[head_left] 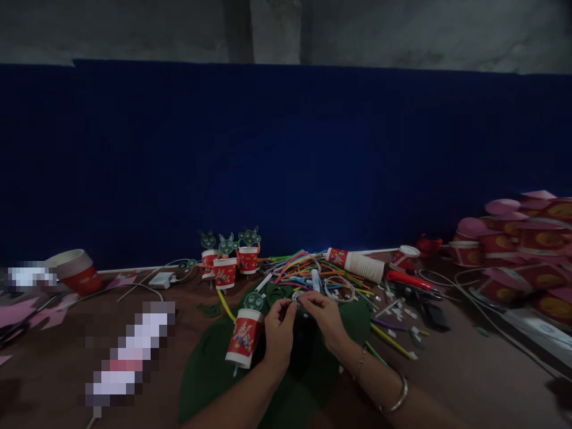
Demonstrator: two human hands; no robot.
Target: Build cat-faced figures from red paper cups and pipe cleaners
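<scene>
Both hands are held together over a sheet of green paper point(210, 375), which serves as the reference for all positions below. The left hand point(279, 333) and the right hand point(324, 319) are brought fingertip to fingertip above the far middle of the sheet, with the fingers pinched on a small pale piece point(297, 301) between them; what the piece is cannot be made out. A bracelet point(360, 363) and a bangle point(397, 396) are worn on the right forearm.

A red paper cup point(243, 338) with a green cut-out on a stick is seen upside down on the sheet, just beside the left hand. Beyond the sheet's far edge a heap of coloured straws point(297, 268) is spread. Three decorated cups point(226, 267) stand past the far left corner. A stack of nested cups point(357, 263) lies on its side beyond the far right corner. Well to the right, stacked red cups with pink lids point(513, 238) are piled.
</scene>
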